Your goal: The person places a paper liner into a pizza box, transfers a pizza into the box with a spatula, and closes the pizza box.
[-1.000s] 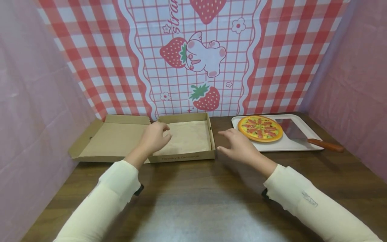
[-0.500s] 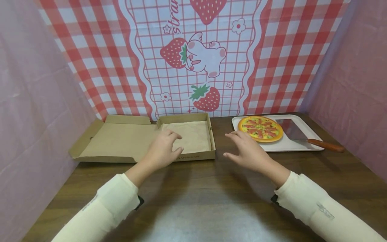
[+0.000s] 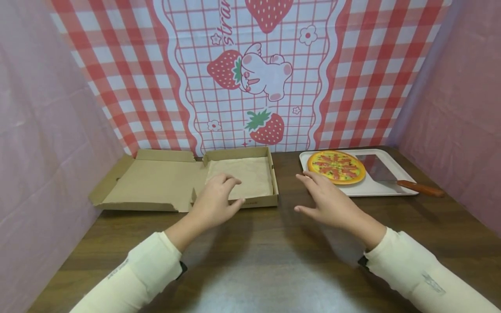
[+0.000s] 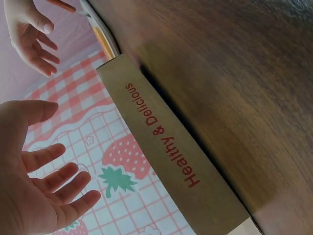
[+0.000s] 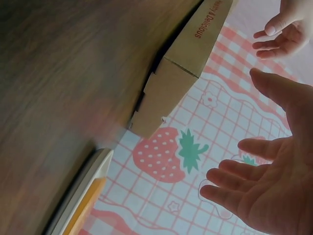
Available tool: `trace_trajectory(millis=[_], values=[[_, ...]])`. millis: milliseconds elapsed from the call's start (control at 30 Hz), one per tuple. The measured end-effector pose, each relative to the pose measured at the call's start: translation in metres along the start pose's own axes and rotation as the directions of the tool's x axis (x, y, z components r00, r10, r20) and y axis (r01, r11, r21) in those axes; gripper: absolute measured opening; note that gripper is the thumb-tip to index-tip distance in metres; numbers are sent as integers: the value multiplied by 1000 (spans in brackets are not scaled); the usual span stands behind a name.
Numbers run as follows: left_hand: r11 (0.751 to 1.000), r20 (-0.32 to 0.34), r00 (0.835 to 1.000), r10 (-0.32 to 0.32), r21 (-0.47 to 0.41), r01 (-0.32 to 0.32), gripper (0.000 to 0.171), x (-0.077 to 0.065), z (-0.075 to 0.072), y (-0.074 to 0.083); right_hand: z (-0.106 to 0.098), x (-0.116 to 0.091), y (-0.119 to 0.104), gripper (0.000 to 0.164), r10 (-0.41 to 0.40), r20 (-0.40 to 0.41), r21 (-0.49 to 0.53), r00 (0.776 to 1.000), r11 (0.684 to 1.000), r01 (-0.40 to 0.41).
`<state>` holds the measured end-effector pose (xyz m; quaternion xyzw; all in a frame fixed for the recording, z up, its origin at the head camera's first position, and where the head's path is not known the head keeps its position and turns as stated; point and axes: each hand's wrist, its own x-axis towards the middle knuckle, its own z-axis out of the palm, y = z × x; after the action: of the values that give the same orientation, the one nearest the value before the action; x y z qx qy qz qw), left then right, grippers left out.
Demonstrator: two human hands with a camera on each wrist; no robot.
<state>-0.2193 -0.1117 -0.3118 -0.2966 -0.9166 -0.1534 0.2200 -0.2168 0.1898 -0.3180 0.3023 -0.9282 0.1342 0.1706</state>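
My left hand [image 3: 214, 199] hovers over the front edge of an unfolded cardboard pizza box [image 3: 266, 201], holding nothing. In the left wrist view its fingers [image 4: 68, 178] are spread and loosely bent, near the box wall printed "Healthy & Delicious". A sheet of brown paper [image 3: 252, 174] lines the box. Above the table, between box and tray, my right hand [image 3: 334, 204] is also bare, fingers relaxed, as the right wrist view shows. Its fingertips overlap the near edge of a round pizza [image 3: 337, 167] in the head view. That pizza lies on a white tray [image 3: 365, 190].
On the tray's right side rests a flat metal pizza server [image 3: 377, 167], its wooden handle [image 3: 420, 188] jutting past the rim. The box lid [image 3: 150, 180] lies folded back to the left. A strawberry-print cloth [image 3: 270, 78] hangs behind the wooden table [image 3: 254, 261].
Both hands have drawn back toward the body and to the right, the left one away from the box's hinge side. Box, pizza, tray and server stay where they were.
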Motion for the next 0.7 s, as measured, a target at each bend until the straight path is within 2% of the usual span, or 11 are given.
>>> trace_trajectory(millis=[133, 333, 500, 700], values=[[1000, 6, 1000, 9, 23, -9, 46, -1, 1, 0, -2, -5, 0, 84, -11, 21, 0, 1000, 1000, 11], [997, 43, 999, 20, 69, -23, 54, -4, 3, 2, -6, -12, 0, 80, -11, 4, -1, 1000, 1000, 11], [995, 45, 998, 43, 89, -47, 58, -4, 5, 6, -8, -15, 2, 77, -38, -45, -29, 998, 999, 37], [995, 46, 997, 62, 69, -65, 57, -4, 11, 16, -11, -19, 7, 72, -100, -134, -67, 986, 994, 92]])
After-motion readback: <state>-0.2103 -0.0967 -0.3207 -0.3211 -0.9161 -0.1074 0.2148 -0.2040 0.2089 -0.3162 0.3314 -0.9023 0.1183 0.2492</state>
